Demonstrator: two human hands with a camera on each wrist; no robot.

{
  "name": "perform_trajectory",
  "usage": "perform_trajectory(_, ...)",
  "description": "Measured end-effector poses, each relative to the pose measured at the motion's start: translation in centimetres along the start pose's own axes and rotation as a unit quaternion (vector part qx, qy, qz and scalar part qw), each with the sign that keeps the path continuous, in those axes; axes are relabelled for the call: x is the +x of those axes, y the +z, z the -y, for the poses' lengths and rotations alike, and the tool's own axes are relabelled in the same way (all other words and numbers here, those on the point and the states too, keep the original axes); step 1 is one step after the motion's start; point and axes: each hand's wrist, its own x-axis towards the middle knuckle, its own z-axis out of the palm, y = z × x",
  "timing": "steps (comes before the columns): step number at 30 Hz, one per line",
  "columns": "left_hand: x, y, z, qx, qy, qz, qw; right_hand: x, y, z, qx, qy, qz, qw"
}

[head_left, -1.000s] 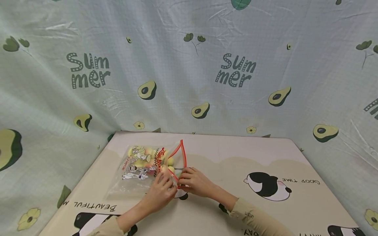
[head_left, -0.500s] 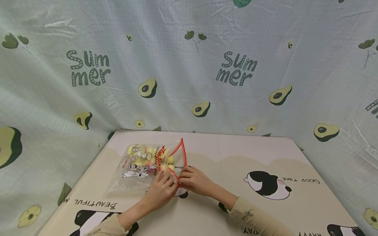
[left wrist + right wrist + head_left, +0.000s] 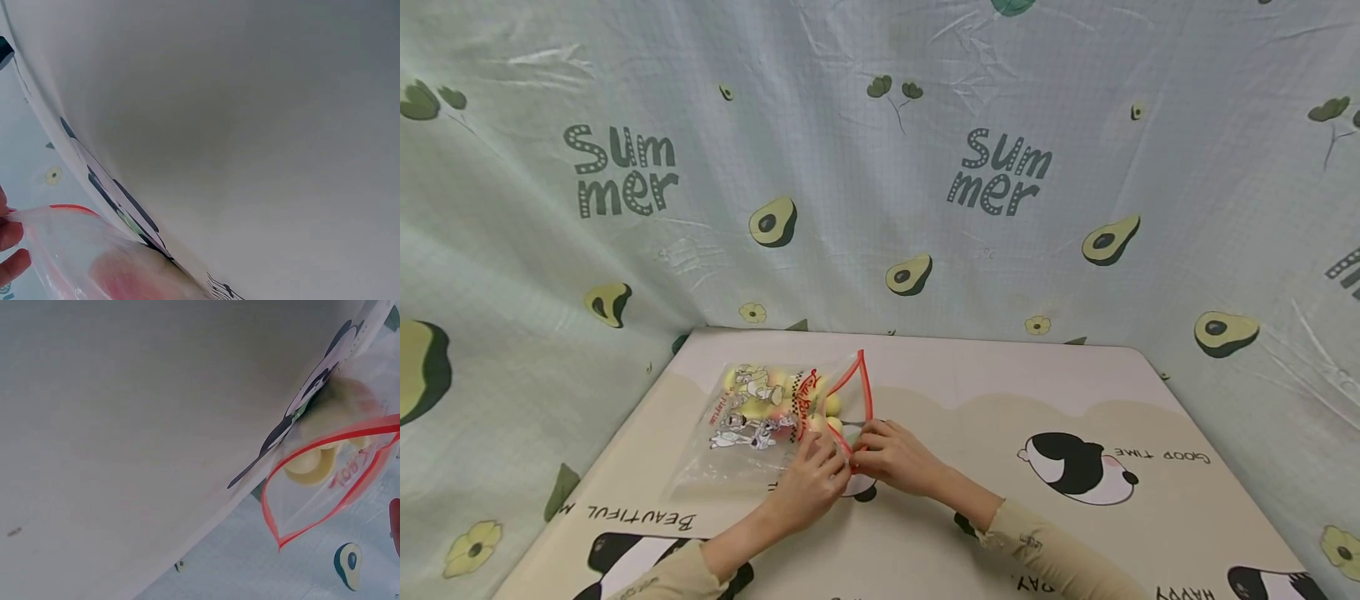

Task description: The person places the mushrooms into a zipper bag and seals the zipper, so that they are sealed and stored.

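A clear zip bag [image 3: 752, 425] with printed cartoon figures lies on the table, its red-edged mouth [image 3: 867, 387] gaping toward the right. Inside are several round yellow and pinkish things [image 3: 303, 461], partly veiled by the plastic and print. At the near corner of the mouth, my left hand [image 3: 811, 482] pinches the bag's edge between thumb and fingers; those fingers [image 3: 11, 240] show on the plastic in the left wrist view. Right beside it, my right hand [image 3: 897, 458] pinches the same red edge with curled fingers. Its fingertip [image 3: 395, 525] barely enters the right wrist view.
The table [image 3: 970, 533] wears a beige cover printed with dog faces and lettering. A pale curtain [image 3: 850, 167] with avocado prints hangs behind it and along both sides. The table's far edge runs close behind the bag.
Both hands keep nearly the same place and hold on the bag's edge. The head view has tilted slightly downward, so the scene sits a little higher in it.
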Motion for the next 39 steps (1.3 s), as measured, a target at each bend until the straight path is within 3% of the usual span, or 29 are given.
perform_trajectory(11,-0.06,-0.08,0.17,0.004,0.015,0.006,0.9999,0.06,0.04,-0.07,-0.021,0.0,-0.003,0.9998)
perform_trajectory(24,-0.08,0.09,0.29,0.011,0.026,-0.025,0.9993,0.2,-0.21,-0.07,-0.028,-0.001,-0.002,0.9996)
perform_trajectory(39,-0.06,-0.2,0.63,0.015,0.048,-0.025,0.9984,0.14,0.35,-0.28,-0.034,-0.004,-0.007,0.9994)
